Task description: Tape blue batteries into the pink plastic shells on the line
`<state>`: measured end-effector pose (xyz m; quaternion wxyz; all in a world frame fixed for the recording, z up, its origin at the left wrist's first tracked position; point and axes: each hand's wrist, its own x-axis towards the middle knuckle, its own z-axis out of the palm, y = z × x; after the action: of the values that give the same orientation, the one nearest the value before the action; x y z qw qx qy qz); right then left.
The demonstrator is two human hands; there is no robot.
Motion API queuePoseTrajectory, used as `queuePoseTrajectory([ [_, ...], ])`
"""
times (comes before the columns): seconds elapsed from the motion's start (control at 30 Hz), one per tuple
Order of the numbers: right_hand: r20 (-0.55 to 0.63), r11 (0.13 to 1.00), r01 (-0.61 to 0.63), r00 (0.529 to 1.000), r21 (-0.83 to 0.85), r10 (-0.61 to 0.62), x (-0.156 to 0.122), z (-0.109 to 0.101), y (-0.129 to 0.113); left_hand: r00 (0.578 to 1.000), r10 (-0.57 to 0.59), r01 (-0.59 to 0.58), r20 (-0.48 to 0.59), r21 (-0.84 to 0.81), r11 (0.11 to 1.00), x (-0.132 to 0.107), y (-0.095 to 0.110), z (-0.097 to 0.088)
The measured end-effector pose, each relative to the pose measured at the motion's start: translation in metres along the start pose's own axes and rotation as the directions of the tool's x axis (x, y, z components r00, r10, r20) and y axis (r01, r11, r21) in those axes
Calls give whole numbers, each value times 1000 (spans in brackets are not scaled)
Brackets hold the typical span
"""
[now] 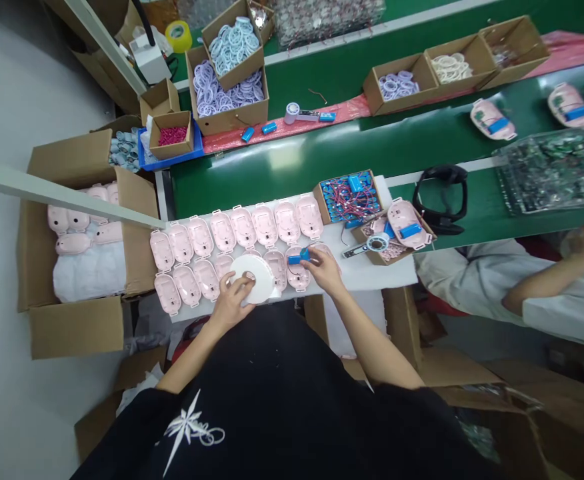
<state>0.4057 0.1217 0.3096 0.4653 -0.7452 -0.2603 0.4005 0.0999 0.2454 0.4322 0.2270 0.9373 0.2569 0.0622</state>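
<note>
My left hand (pixel 231 299) grips a flat white roll (pixel 263 283), with its fingers at the centre hole. My right hand (pixel 325 269) pinches a blue battery (pixel 295 259) over a pink plastic shell (pixel 299 279) in the near row. A thin dark wire hangs by the battery. Pink half shells lie hollow side up in two rows on a white sheet (pixel 362 275); the roll and my hands hide some near ones. Right of the far row stands a box of blue batteries (pixel 323 215) with red wires.
A small carton (pixel 395 260) bears a pink shell with a battery (pixel 408 223) and a small fan-like part (pixel 376 243). Beyond runs a green conveyor belt (pixel 252 170). An open carton (pixel 77 327) of pink parts stands left. A co-worker's arm (pixel 547 280) is at right.
</note>
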Motion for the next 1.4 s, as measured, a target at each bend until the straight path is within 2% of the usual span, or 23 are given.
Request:
queuePoseTrajectory([
  [0.07,46,971,-51,998,235,42,-30,12,-25,999,33,-33,22,14,999,2,0,-1],
  [0.13,84,934,-84,995,346,59,-56,21,-49,999,51,-52,18,25,998,4,0,-1],
  [0.27,131,911,-121,989,395,75,-84,30,-85,997,74,-74,-7,36,997,3,-1,0],
  [0.43,128,877,-174,983,448,130,-94,29,-99,996,50,-47,-78,39,998,1,0,1],
  [0.5,200,840,-215,971,499,130,-99,29,-103,995,21,-17,-97,37,999,1,3,0],
  [0.57,356,786,-307,927,536,119,-106,31,-106,992,9,-5,-122,32,999,2,6,-4],
  [0.63,517,735,-406,852,544,88,-113,33,-109,987,22,-18,-158,30,999,5,6,-9],
  [0.67,566,717,-433,822,547,64,-117,35,-109,984,32,-27,-177,31,999,7,5,-13],
  [0.73,596,696,-437,803,570,16,-125,39,-107,976,29,-22,-217,35,999,12,-2,-20],
  [0.8,585,683,-420,811,597,-12,-133,43,-103,969,-8,17,-249,32,999,17,-15,-26],
  [0.9,591,700,-419,806,578,-6,-144,45,-91,947,-135,142,-290,0,990,25,-40,-37],
  [0.97,606,745,-408,795,528,6,-149,46,-82,925,-209,211,-318,-27,977,30,-55,-45],
  [1.03,610,812,-377,791,445,33,-150,44,-75,914,-211,219,-348,-16,976,35,-62,-54],
  [1.1,552,891,-309,830,333,82,-147,39,-71,917,-136,166,-375,49,985,37,-60,-63],
  [1.17,407,946,-221,907,237,110,-142,31,-71,924,-30,89,-381,137,987,34,-52,-71],
  [1.23,258,965,-151,962,214,93,-136,20,-79,936,74,-2,-344,205,979,27,-42,-74],
  [1.3,185,964,-96,982,250,49,-132,10,-94,944,184,-118,-273,239,964,18,-34,-74],
  [1.4,202,966,2,978,259,-56,-128,0,-123,930,340,-303,-139,230,925,7,-28,-71],
])
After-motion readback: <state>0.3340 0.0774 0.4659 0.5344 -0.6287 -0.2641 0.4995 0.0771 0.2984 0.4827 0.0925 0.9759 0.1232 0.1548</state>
